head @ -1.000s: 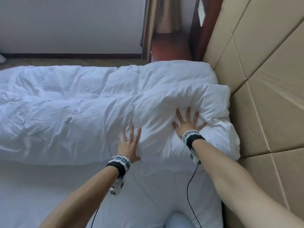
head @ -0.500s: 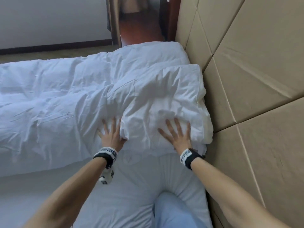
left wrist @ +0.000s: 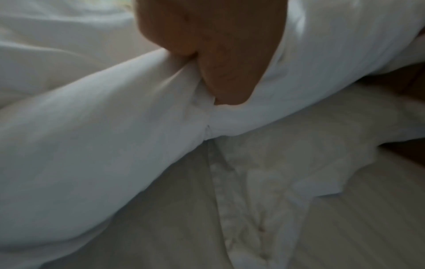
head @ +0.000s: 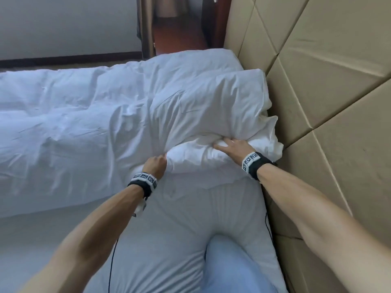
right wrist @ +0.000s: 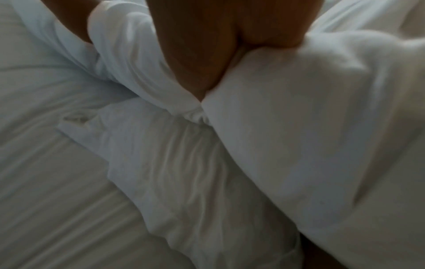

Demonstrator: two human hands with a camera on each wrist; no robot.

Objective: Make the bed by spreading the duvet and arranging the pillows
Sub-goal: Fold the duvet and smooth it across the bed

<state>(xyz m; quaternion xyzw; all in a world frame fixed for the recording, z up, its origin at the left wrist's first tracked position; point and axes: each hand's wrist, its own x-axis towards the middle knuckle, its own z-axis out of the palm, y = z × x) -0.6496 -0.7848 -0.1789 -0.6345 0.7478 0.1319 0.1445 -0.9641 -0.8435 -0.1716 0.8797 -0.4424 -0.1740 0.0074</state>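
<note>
A crumpled white duvet lies across the bed, with its right end heaped against the headboard. My left hand grips a bunched fold of the duvet's near edge; the left wrist view shows the thumb pinching the cloth. My right hand clutches the same edge closer to the headboard, fingers dug into the fabric. Under the heap the flanged edge of a white pillow sticks out, also seen in the wrist views. The rest of that pillow is hidden.
The tan padded headboard runs along the right, tight against the bedding. My knee in blue jeans rests on the bare striped sheet. Beyond the bed are a floor strip, a white wall and a dark wooden doorway.
Both hands lay flat with spread fingers on the heap before. They have slid back to its near edge and curled into the fabric, bunching it up. My view has moved closer to the headboard.
</note>
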